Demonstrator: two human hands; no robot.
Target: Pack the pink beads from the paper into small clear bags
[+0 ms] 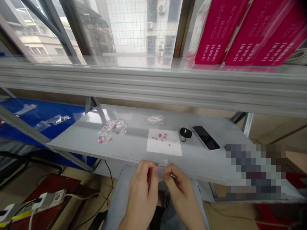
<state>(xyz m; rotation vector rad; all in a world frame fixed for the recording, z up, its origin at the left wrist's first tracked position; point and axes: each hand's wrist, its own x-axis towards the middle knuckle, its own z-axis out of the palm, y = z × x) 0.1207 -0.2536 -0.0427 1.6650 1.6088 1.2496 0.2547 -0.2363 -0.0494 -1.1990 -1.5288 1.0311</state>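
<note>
Between my hands, at the table's front edge, is a small clear zip bag (162, 166) with a red line along its seal. My left hand (145, 185) pinches its left side, and my right hand (178, 183) pinches its right side. Whether anything lies inside the bag I cannot make out. Just beyond it, a white sheet of paper (155, 148) lies flat with several small red pieces (162, 136) on it. To the left is a pile of clear zip bags (112, 129), some with red pieces inside. Another stack of clear bags (155, 119) rests behind the paper.
A black case with a clip (185, 133) and a phone (206, 138) lie right of the paper on the grey table (134, 140). A shelf beam (148, 83) crosses above, bearing pink boxes (223, 32). More bags (59, 119) lie on a blue surface at left. A power strip (45, 201) sits lower left.
</note>
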